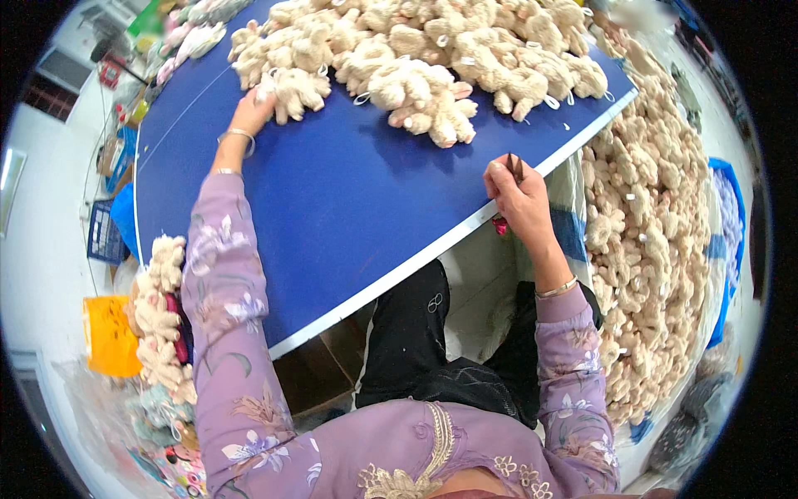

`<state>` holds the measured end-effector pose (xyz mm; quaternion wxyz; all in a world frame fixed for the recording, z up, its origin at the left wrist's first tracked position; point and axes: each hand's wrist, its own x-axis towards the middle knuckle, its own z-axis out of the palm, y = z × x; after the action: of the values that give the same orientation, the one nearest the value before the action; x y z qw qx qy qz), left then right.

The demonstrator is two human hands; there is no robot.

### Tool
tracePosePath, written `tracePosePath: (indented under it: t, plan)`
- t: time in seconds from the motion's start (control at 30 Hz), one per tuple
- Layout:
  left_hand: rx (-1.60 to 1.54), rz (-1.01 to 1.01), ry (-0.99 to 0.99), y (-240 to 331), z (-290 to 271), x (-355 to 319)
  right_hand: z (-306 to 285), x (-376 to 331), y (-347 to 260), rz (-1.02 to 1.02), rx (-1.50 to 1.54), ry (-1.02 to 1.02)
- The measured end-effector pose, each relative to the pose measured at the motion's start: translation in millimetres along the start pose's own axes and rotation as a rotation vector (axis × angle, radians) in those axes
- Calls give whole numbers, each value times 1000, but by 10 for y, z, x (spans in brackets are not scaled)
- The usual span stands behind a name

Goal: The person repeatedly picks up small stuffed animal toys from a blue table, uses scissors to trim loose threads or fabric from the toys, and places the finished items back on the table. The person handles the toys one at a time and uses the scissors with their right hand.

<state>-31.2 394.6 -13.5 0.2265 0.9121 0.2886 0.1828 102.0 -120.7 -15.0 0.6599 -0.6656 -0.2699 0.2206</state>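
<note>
Gripping small scissors (515, 169) at the table edge (465, 229), right hand (519, 200).

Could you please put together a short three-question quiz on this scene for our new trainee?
1. True or false: the left hand is reaching into the heap of cream plush toys on the blue table.
2. What does the right hand hold?
A. a small pair of scissors
B. a spool of thread
C. a plush toy
3. Fill in: a second big pile of plush toys lies off the table on the person's ____ side.

Key
1. True: it touches a toy at the near edge of the heap.
2. A: thin dark blades stick up from the fist, at the table's edge.
3. Right.
</note>
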Motion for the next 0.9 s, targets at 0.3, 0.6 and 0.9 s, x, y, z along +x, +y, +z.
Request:
tracePosePath:
  t: [0.3,0.6,0.9]
  plan:
    - [57,335,-28,1482,369,-1376,-3,33,-34,-50,-48,-44]
    - [-650,164,245,2279,211,-1771,-93,-37,22,-66,49,-42]
    - [-1440,129,-295,2960,1278,-2056,-280,-299,-219,11,333,-123]
